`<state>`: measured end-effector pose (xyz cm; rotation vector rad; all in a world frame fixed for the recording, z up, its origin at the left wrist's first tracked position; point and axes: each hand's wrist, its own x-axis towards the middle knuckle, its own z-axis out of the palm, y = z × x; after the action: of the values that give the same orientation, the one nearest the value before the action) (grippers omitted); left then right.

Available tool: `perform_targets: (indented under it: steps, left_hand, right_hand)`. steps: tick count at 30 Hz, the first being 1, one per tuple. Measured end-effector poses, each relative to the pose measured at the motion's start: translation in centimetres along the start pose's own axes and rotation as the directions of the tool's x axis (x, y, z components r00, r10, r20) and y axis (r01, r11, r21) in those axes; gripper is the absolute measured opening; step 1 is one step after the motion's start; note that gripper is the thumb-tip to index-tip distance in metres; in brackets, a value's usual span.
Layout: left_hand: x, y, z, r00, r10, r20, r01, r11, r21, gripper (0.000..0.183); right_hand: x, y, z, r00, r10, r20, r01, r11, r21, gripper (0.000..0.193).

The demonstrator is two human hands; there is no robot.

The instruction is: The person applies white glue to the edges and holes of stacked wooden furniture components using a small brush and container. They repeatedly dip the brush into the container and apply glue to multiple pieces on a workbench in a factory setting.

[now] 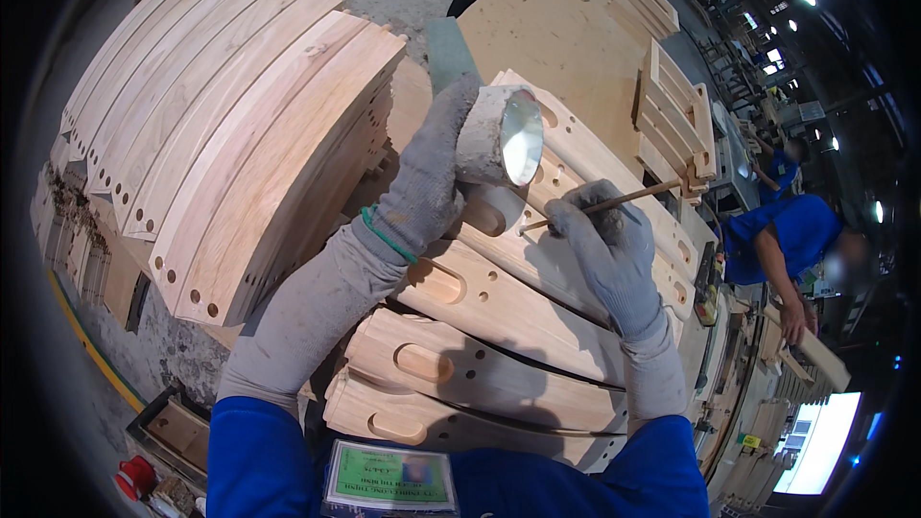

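In my gloved left hand is a crusted white cup, its mouth tipped toward the right, with something white and shiny inside. My gloved right hand pinches a thin wooden stick like a pen. The stick's lower tip touches or hovers just over a small hole in a pale wooden board; I cannot tell which. More curved boards lie side by side below my hands, each with an oval recess and small round holes. Both gloves are grey, and a green band rings my left wrist.
A big stack of curved boards rises at the left. Beyond my hands is a brown sheet-topped table, with slatted wooden frames on its right. A co-worker in blue handles a wooden piece at far right. A red object lies at lower left.
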<state>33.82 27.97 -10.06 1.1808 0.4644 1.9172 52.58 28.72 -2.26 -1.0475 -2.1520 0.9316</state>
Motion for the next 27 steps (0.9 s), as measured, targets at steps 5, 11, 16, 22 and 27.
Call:
perform_targets:
  steps: [5,11,16,22,27]
  left_hand:
    - [0.0,0.4,-0.1,0.997,-0.062,-0.047,0.066,0.993,0.094,0.051]
    - [1.1,2.7,1.1,0.924,-0.358,-0.134,0.311,0.908,-0.281,0.048]
    - [0.6,5.7,1.7,0.857,-0.516,-0.002,0.431,0.718,-0.547,0.044]
    - [-3.8,8.9,1.8,0.945,0.219,0.241,-0.324,0.718,0.616,0.062]
    - [-4.4,11.8,5.1,0.891,-0.447,-0.076,0.365,0.807,-0.464,0.055]
  right_hand:
    - [0.3,-1.0,-0.2,0.996,0.085,-0.032,-0.085,0.996,0.012,0.018]
    - [-0.6,-1.0,-1.1,0.995,0.067,-0.078,-0.062,0.996,0.066,0.018]
    - [-2.7,-5.2,-3.7,0.947,0.144,-0.289,-0.026,0.926,0.376,0.009]
    - [-7.0,-9.7,-2.2,0.958,-0.053,-0.281,0.220,0.767,0.602,0.014]
    - [-9.3,-9.8,-0.3,0.957,-0.094,-0.273,0.239,0.789,0.566,0.019]
